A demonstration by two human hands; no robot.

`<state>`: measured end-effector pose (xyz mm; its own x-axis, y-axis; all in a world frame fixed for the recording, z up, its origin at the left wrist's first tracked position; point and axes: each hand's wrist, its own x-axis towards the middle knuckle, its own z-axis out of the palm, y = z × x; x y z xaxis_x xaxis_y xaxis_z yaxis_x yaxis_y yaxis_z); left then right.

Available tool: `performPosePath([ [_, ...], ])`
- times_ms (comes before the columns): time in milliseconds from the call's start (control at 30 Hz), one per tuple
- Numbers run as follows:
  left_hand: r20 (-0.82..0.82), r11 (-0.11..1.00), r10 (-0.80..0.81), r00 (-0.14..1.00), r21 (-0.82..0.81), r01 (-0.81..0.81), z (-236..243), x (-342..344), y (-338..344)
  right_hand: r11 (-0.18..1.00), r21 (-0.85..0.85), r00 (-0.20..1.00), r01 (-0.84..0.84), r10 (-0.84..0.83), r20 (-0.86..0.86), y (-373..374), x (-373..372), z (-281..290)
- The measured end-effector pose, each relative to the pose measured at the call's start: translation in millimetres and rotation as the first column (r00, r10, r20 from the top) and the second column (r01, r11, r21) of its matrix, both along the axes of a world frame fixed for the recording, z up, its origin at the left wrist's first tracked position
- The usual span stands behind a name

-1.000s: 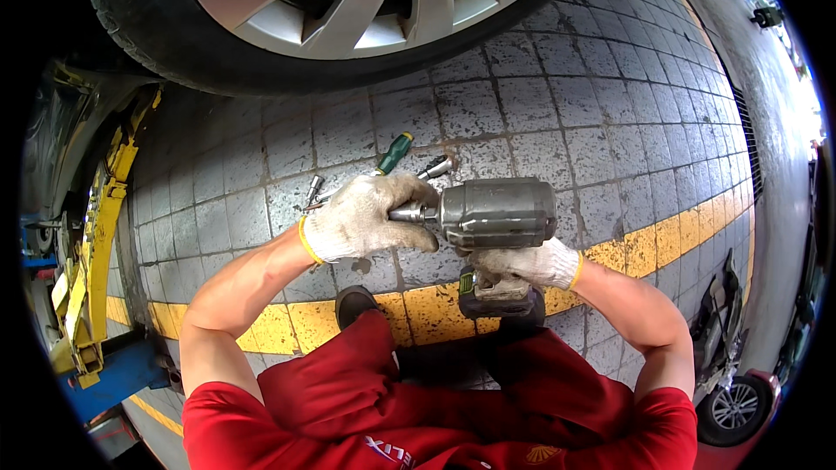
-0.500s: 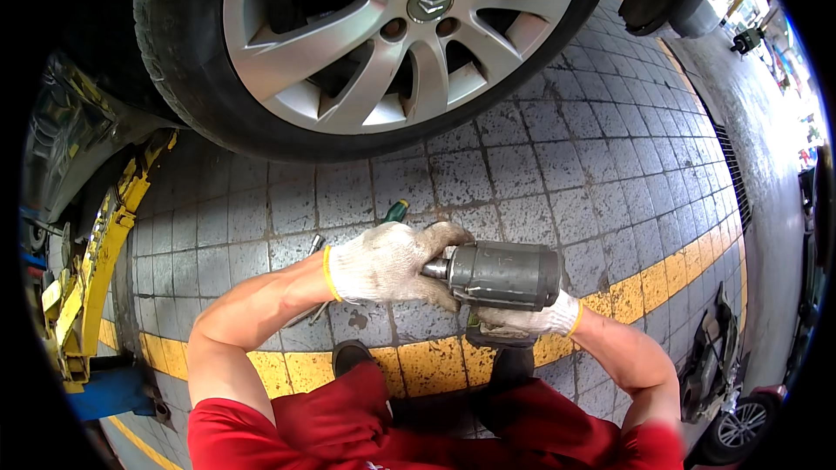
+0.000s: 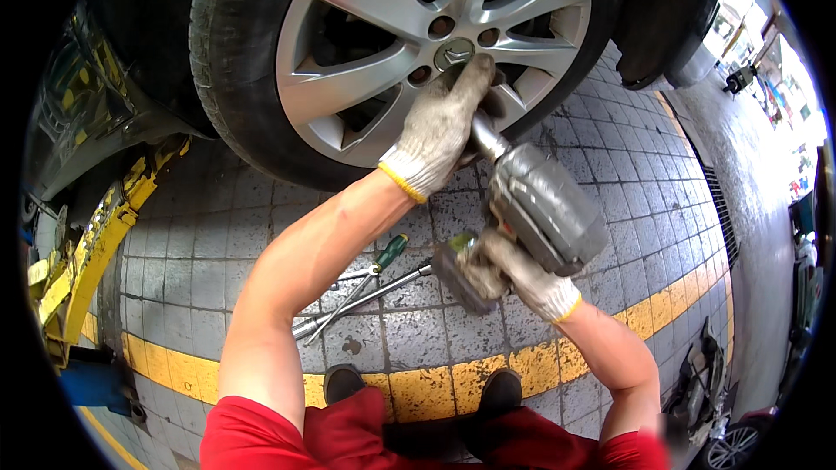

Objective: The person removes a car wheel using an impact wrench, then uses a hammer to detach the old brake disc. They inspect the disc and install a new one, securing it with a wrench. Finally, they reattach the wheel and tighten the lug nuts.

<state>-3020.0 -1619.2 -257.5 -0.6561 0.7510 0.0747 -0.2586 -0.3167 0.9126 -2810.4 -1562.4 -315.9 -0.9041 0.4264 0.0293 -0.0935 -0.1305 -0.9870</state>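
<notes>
Silver-grey spoked wheel (image 3: 370,78) with a black tyre, facing the person. The left hand (image 3: 440,126), in an off-white knitted glove with a yellow cuff, lies over the wheel's lower spokes, fingertips beside the hub cap; whether it grasps the metal nose (image 3: 489,137) next to it cannot be told. The right hand (image 3: 515,268), gloved alike, is wrapped around the handle of a dark grey impact wrench (image 3: 547,209). The wrench is tilted on the wheel's near side, right of the hub, its nose directed at the wheel; the contact is hidden. Nearer the person than the wheel, a green-handled screwdriver (image 3: 391,251) and a long metal bar (image 3: 383,292) lie on grey tiles (image 3: 261,252). Left of the wheel stands a yellow lift arm (image 3: 104,244).
</notes>
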Motion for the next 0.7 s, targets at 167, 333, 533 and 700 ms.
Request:
performPosePath([
  [167, 0.157, 0.989, -0.051, 0.986, 0.144, 0.028, 2, 0, 8, 0.935, 0.276, 0.975, 0.224, -0.215, -0.061, 23, -53, 4],
  [333, 0.191, 0.999, -0.001, 0.982, 0.050, -0.009, 12, -13, 16, 0.662, 0.656, 0.932, 0.362, -0.239, -0.273, 45, -92, 1],
  [533, 0.215, 0.978, -0.053, 0.975, 0.207, 0.008, 6, -49, 5, 0.735, 0.495, 0.877, 0.463, -0.301, -0.373, 16, -131, 0],
  [700, -0.014, 0.979, 0.110, 0.994, 0.175, -0.106, -5, -45, 38, 0.802, 0.409, 0.894, 0.436, -0.336, -0.295, 36, -122, -12],
])
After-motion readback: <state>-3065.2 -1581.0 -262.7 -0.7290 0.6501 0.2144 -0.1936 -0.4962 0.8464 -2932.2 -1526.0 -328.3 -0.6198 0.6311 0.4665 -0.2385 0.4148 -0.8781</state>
